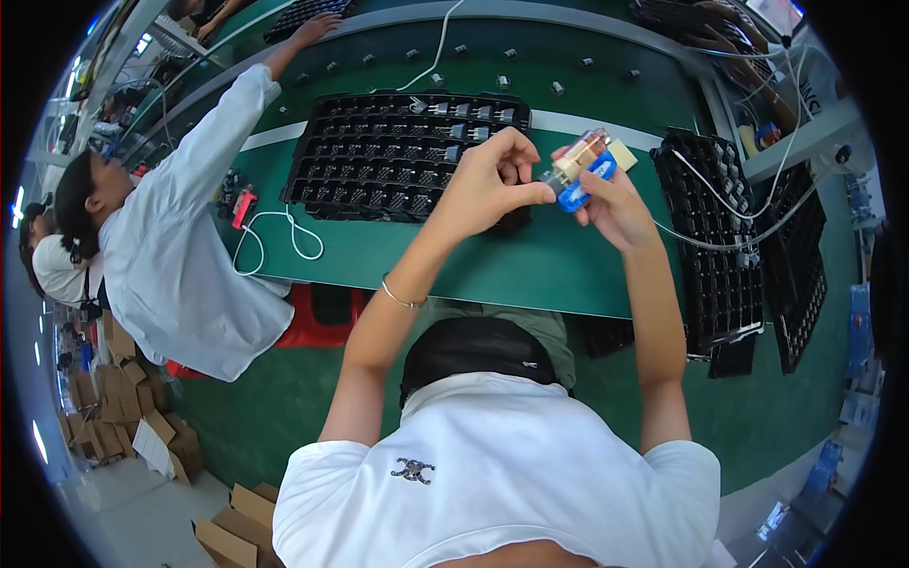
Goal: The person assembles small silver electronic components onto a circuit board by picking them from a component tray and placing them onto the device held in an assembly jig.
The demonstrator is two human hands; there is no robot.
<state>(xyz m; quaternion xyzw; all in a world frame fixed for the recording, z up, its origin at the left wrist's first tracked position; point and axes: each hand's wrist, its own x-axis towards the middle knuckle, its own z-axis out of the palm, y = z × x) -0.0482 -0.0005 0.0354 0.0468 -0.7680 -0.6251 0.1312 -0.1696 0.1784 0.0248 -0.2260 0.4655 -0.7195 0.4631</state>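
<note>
Blue-capped part [579, 170] pinched by my right hand [615, 204], left hand [488, 180] nipping its nine-o'clock end; loose grip could drop it onto the black tray [379, 161].

Factory assembly line: green workbench [530, 265], black component trays [379, 161], white-coated co-worker [180, 256].

Left hand [488, 185] hides part of black tray [379, 156]. Small part [585, 166] in right hand [615, 204] blurred, kind unclear. Co-worker's hand [317, 28] near upper edge; tray parts too small to tell.
</note>
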